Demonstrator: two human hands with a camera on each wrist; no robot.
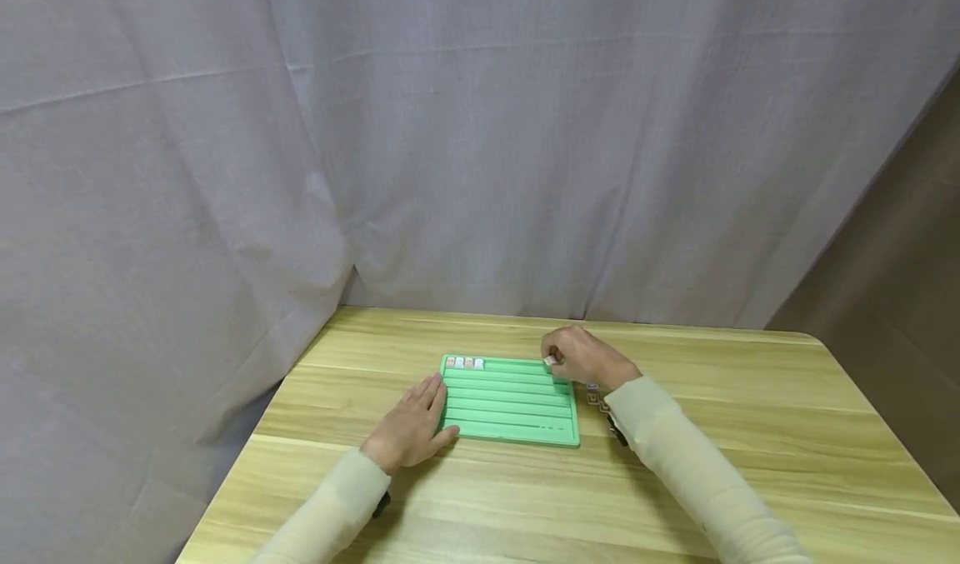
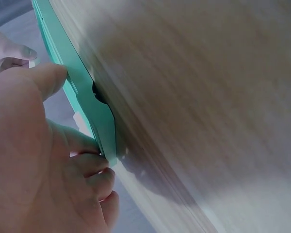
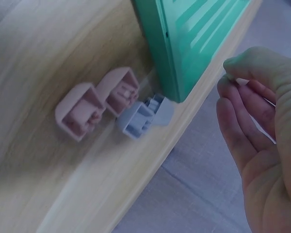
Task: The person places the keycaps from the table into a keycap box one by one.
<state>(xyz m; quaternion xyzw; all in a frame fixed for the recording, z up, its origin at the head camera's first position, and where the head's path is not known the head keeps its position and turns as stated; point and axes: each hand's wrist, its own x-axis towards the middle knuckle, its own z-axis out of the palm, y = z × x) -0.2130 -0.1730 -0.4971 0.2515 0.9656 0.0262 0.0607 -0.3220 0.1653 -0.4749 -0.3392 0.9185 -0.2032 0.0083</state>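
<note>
A light green ridged tray lies on the wooden table. My left hand rests against its left side, fingers along that edge and thumb at the near edge; the left wrist view shows the fingertips right at the tray's rim. Several pale and pinkish keycaps sit side by side at the left end of the top row. Over the tray's far right corner, my right hand pinches a small whitish keycap between thumb and fingers. That keycap is mostly hidden by the fingers in the right wrist view.
Right of the tray, partly under my right wrist, lie loose keycaps with hollow sides showing: two pink ones and two pale blue ones. A grey curtain hangs behind the table's far edge.
</note>
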